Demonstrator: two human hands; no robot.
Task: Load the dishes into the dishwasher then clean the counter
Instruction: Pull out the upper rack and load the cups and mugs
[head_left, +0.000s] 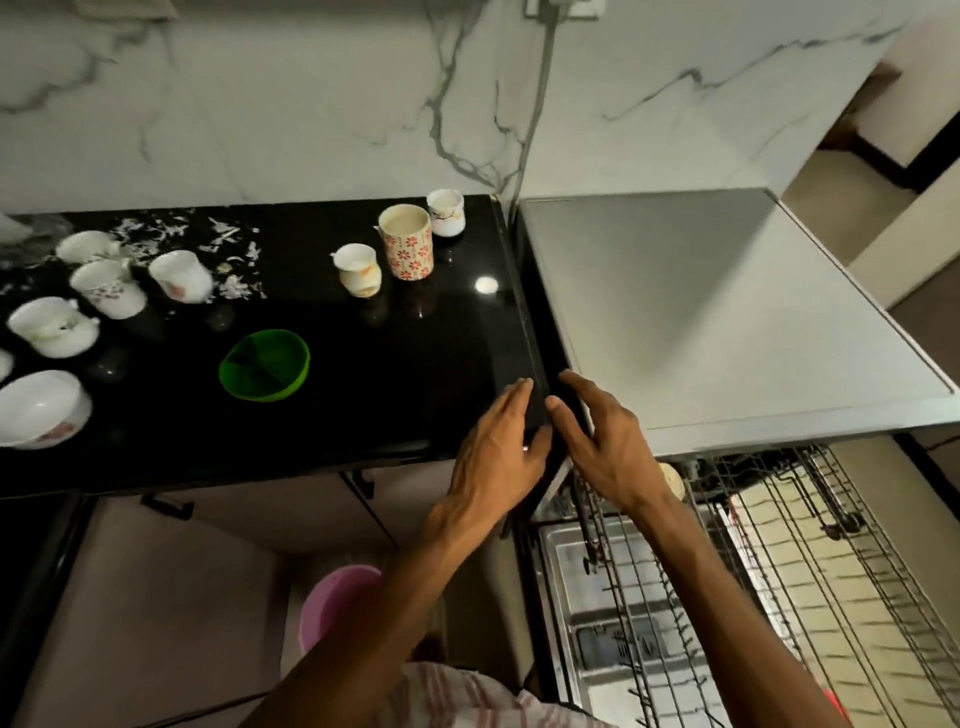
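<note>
Fingers (519, 400) (straight) — over counter (363, 364)

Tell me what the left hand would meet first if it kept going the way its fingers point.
Left hand points up and slightly right along the counter's right edge. No dish lies in that line; likely it reaches the marble wall first, though depth is unclear.

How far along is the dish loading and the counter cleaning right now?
Done: the dishwasher rack is pulled out, and one pale item seems to sit in it. In hand: nothing; the left hand and right hand hover open at the counter's right edge. Left: white cups, floral mug, green bowl, white bowl, then the scattered scraps.
</note>
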